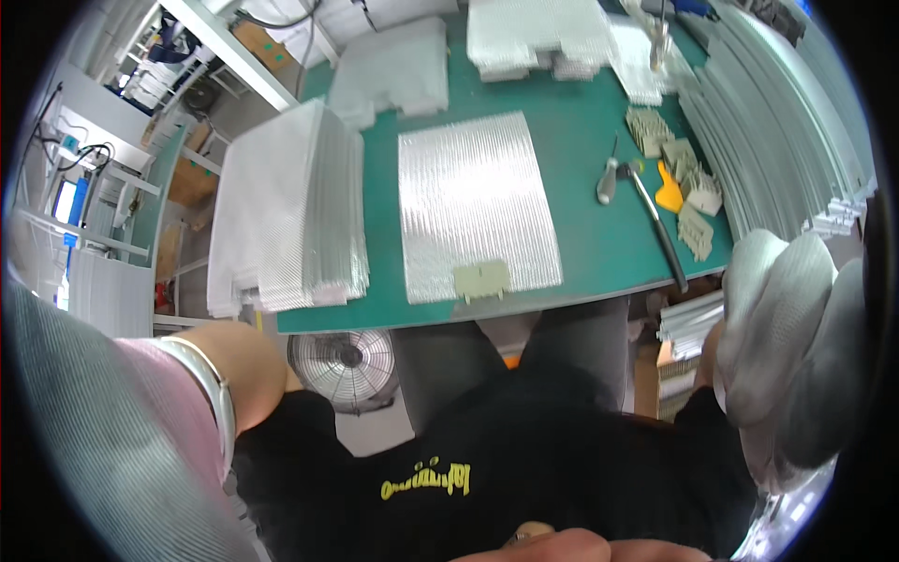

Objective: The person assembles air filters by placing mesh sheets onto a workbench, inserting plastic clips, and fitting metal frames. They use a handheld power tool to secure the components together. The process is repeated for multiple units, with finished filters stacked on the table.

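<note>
My left hand (103, 431), in a grey ribbed glove, is raised very close at the lower left. Its fingers run out of view; a pink cuff and a pale watch band show at the wrist. At the right, my right hand (787, 347), also grey-gloved, is raised close with its fingers bent together; whatever they hold is hidden. Both hands are apart from the green table (581, 187). On it, between them, lies a shiny ribbed translucent panel (478, 201), with a flat olive plastic piece (481, 279) at its near edge.
A stack of panels (290, 206) stands on the left, with more stacks (538, 33) at the back. A screwdriver (608, 183), a hammer (659, 229), a yellow scraper (669, 190) and several olive pieces (695, 232) lie to the right, beside tall panels (777, 131). Below is a fan (351, 361).
</note>
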